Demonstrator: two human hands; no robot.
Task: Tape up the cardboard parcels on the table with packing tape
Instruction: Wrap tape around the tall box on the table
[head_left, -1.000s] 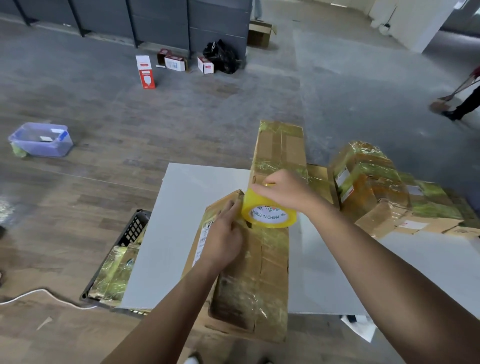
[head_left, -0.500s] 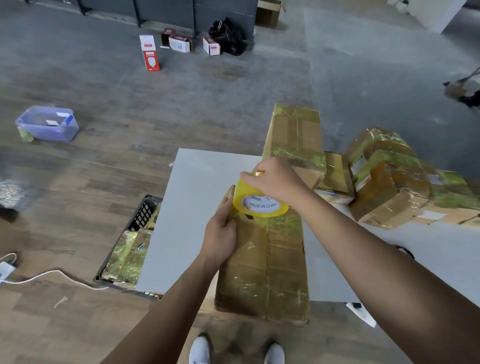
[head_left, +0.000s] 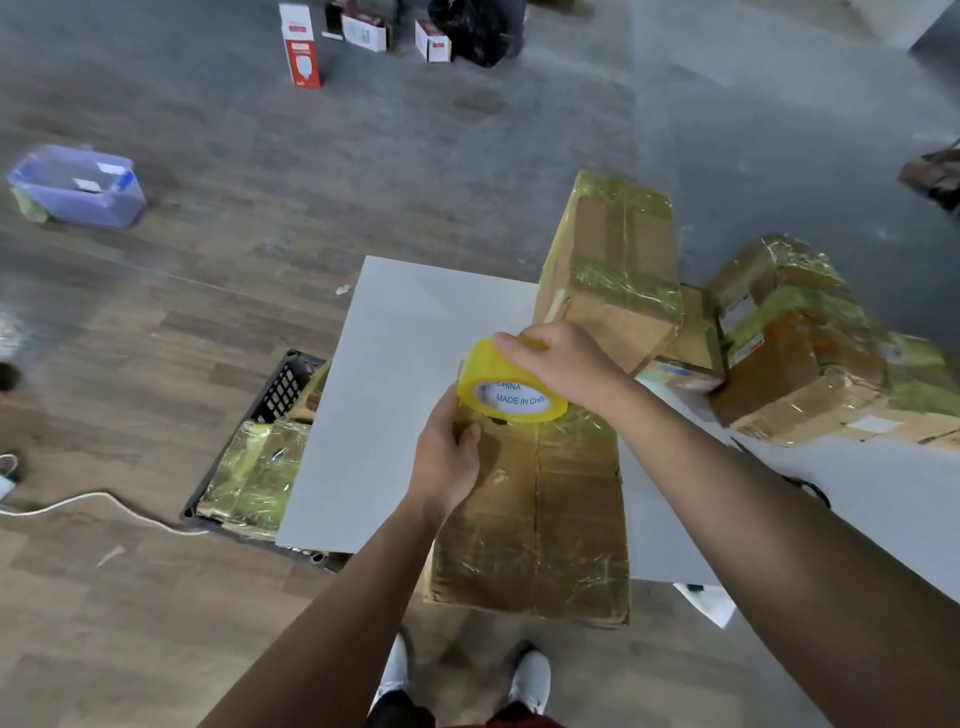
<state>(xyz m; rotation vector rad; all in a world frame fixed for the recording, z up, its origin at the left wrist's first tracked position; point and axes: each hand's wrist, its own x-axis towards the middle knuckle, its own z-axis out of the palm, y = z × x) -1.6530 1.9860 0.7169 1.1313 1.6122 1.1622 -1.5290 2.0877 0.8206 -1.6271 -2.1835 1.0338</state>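
Yellow tape roll gripped from above by right hand, fingers curled over its rim, held low against far end of brown parcel. Left hand clamped on parcel's far left corner, thumb on top face, fingers down the side. Parcel lying at near edge of table, near end hanging past it.

Likely trouble: a hard pull on the tape dragging the overhung parcel off that edge; a slack strip wrinkling or sticking to itself; left thumb trapped under fresh tape. Wrapped parcels crowded along far right edge, within reach of a stray elbow.
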